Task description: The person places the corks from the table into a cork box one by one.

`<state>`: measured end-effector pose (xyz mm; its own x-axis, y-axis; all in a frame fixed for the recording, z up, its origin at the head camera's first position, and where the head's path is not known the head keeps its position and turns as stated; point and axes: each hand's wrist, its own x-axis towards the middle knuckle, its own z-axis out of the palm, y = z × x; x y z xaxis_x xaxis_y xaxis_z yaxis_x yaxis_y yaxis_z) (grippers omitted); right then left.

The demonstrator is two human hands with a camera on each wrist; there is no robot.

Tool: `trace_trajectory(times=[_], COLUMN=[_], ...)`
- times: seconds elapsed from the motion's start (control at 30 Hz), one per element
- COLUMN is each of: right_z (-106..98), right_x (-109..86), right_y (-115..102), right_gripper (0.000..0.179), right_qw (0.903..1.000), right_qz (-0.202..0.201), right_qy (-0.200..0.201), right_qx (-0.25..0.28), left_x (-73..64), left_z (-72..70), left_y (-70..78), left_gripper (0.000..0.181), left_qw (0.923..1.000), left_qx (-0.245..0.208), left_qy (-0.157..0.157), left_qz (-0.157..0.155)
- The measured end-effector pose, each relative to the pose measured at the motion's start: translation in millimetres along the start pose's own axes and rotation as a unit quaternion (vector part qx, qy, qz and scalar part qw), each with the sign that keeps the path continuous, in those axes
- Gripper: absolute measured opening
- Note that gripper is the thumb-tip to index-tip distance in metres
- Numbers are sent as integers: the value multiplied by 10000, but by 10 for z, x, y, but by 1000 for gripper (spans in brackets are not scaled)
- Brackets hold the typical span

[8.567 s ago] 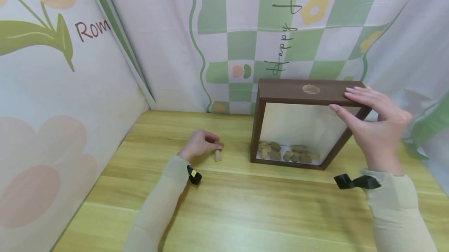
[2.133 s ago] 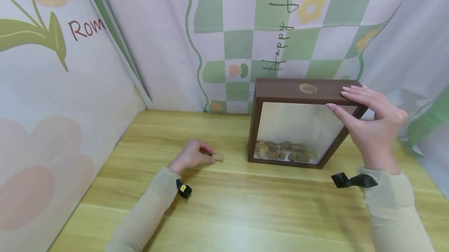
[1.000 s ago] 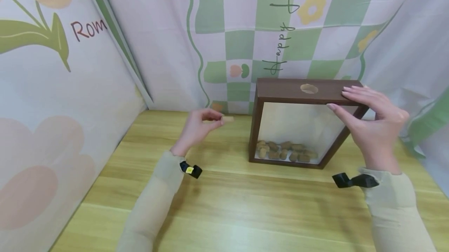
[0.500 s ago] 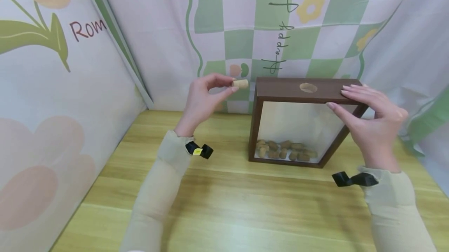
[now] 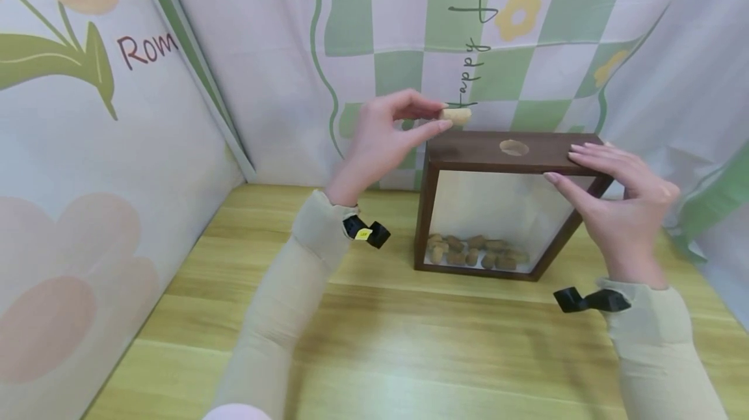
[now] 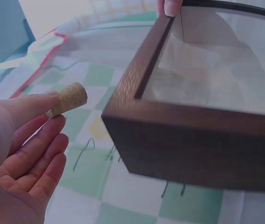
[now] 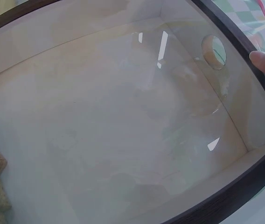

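Between thumb and fingers my left hand (image 5: 386,137) pinches a wine cork (image 5: 458,116), held sideways above the left part of a brown shadow box (image 5: 468,148). In the left wrist view the cork (image 6: 72,99) sticks out past the thumb, apart from the box frame. A round hole (image 5: 514,147) pierces the box's top, to the right of the cork. My right hand (image 5: 626,199) rests on the top right corner, fingers on the top and thumb on the front edge. Behind the clear front, several corks (image 5: 471,256) lie along the bottom.
The box stands upright on a wood-grain table (image 5: 374,335). A patterned curtain (image 5: 404,23) hangs close behind it, and another printed cloth (image 5: 88,179) borders the table at the left.
My left hand picked the cork up from the table, raised it and brought it right, over the box top. The right hand has stayed on the corner.
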<state>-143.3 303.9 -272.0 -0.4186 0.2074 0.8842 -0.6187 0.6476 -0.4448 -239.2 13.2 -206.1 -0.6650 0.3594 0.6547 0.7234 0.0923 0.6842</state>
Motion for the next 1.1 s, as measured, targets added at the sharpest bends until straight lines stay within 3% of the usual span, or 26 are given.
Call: trace_trajectory(times=[0.23,0.5,1.1], right_z=[-8,-9,-12], right_x=[-13,-1,0], right_y=[5,2,4], right_gripper=[34,35,34], right_qw=[10000,10000,10000], right_qz=[26,3,-25], right_qy=[-32,-47,-29], right_qx=[-9,-54,-71], left_x=[157,270,360], left_z=[140,277,602], left_y=[135,183,19], left_gripper=[20,22,22], left_qw=[9990,9963,9859], left_qx=[214,559,728], left_qy=[-266,-583,-1506], left_qz=[-301,-304,-24])
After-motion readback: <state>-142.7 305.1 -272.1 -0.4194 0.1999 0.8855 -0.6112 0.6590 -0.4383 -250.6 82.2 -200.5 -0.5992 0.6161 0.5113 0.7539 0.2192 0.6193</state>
